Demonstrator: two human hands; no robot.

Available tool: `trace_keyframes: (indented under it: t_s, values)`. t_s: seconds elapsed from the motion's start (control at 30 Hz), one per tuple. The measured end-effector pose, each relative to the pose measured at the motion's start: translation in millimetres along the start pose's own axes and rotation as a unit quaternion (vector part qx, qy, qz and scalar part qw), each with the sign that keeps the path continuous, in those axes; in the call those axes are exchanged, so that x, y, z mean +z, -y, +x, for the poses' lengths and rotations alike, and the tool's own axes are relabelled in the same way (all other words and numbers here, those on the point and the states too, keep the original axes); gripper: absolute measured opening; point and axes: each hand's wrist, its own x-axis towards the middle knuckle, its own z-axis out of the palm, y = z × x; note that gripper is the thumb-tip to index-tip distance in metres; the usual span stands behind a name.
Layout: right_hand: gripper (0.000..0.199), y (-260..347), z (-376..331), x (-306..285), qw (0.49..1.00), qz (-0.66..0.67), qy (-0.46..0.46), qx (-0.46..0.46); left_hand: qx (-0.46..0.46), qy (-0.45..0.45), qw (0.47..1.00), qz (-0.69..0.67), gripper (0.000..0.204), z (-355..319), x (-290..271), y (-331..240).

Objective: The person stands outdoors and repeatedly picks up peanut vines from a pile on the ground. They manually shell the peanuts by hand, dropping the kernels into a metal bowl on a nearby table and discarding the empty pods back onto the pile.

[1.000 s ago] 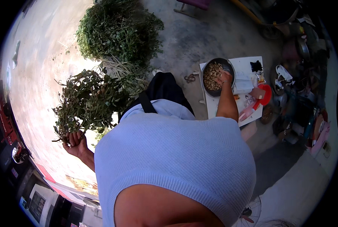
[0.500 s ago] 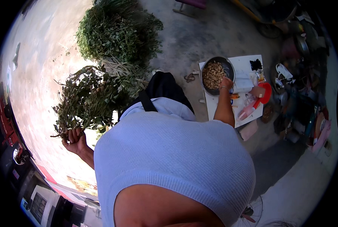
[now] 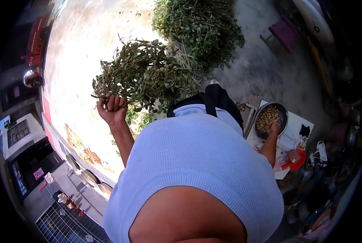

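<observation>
My left hand (image 3: 113, 109) is closed around the stem ends of a bunch of peanut plants (image 3: 138, 75). The leafy, dark green bunch spreads away from the fist, with pods showing among its tangled stems. Off to the right, my right hand (image 3: 274, 127) rests at the inner side of a round metal bowl (image 3: 285, 116). Light brown peanuts (image 3: 267, 117) fill much of that bowl, right beside the fingers. Those fingers look bent together, and whatever they hold is hidden.
A large heap of green plants (image 3: 199, 30) lies on the floor ahead. The bowl stands on a low white table (image 3: 304, 121) with a red plastic container (image 3: 297, 162) and small items. A purple stool (image 3: 285, 34) is at the far right, a red vehicle (image 3: 36, 42) at the far left.
The whole view has swung, so the plants, bowl and table appear farther right. My left hand still grips the bunch and my right hand is still at the bowl.
</observation>
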Motion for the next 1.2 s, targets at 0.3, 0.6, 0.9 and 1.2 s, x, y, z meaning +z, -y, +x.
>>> trace_keyframes:
  t_s: [0.3, 0.6, 0.9, 1.2]
  values:
    - [0.018, 1.9, 45.3, 32.8, 0.899, -0.258, -0.01, -0.353, -0.006, 0.085, 0.996, 0.022, 0.022, -6.2, -17.2, -4.8]
    - [0.029, 50.5, -94.5, 180.3, 0.767, -0.515, 0.096, -0.371, -0.003, 0.092, 0.995, 0.036, 0.022, -21.1, 3.5, 3.0]
    - [0.031, 91.2, -313.1, 332.4, 0.595, -0.239, 0.67, -0.374, -0.013, 0.098, 0.994, 0.037, 0.018, -35.6, 18.2, 11.0]
    - [0.028, 71.3, -333.1, 384.7, 0.403, -0.334, 0.753, -0.398, -0.022, 0.13, 0.991, 0.024, 0.021, -34.9, 8.3, 13.6]
